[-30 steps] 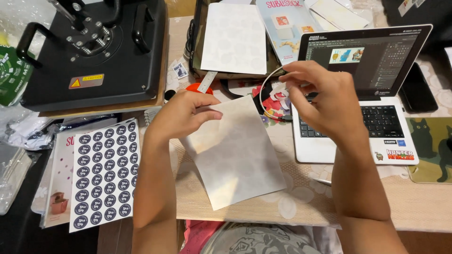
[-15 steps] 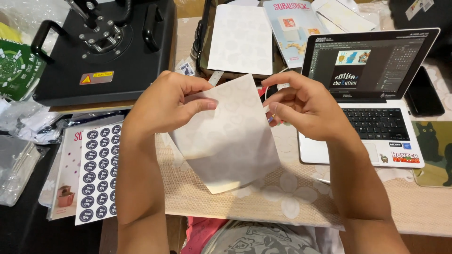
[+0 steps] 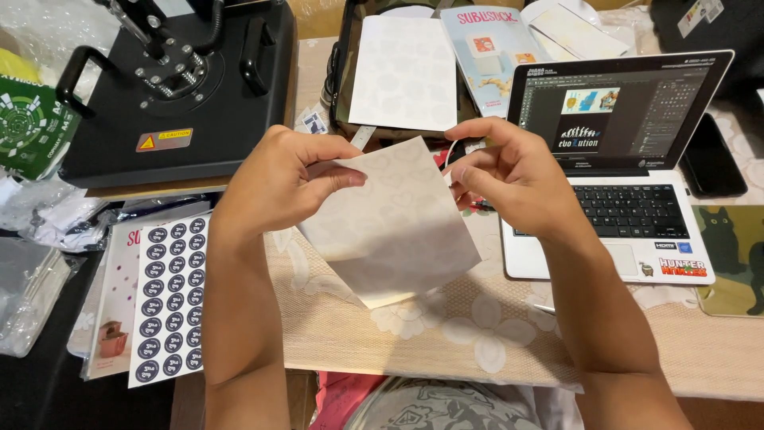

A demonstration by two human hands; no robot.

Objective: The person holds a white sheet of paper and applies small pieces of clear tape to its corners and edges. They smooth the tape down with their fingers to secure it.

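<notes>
two hands hold one pale sheet tilted above the bench in the head view: our left hand pinches its left edge, our right hand grips the top right corner. uneven pulling could crease or tear it.

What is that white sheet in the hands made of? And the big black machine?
The white sheet looks like thin paper, matte, with faint heart outlines; it bends easily between the left hand and right hand. The black machine looks like painted metal, with dull sheen and hard edges, though some parts might be plastic.
</notes>
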